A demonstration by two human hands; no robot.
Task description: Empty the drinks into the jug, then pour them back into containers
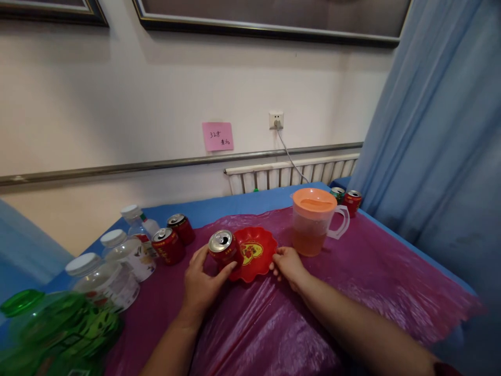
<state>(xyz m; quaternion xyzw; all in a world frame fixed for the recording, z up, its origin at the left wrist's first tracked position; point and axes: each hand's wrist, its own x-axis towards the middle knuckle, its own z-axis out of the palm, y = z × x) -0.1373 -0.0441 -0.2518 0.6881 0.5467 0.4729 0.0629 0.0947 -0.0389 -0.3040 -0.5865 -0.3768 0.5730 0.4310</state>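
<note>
Cylindrical red can [224,249] gripped beside scalloped plastic dish [256,253].

The can [224,247] is red with a silver top, and the scalloped plate [256,253] is red with a yellow motif. The jug [313,222] has an orange lid over amber liquid; a purple sheet [352,282] covers the blue table [242,204].

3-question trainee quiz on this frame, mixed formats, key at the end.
1. True or false: the left hand grips a red metal drink can.
2. What does the right hand touch? A) the red scalloped plastic dish B) the clear plastic pitcher with an orange lid C) a glass jar
3. Fill in: the pitcher stands on the ___ plastic sheet.

Key: 1 true; 2 A; 3 purple.
</note>
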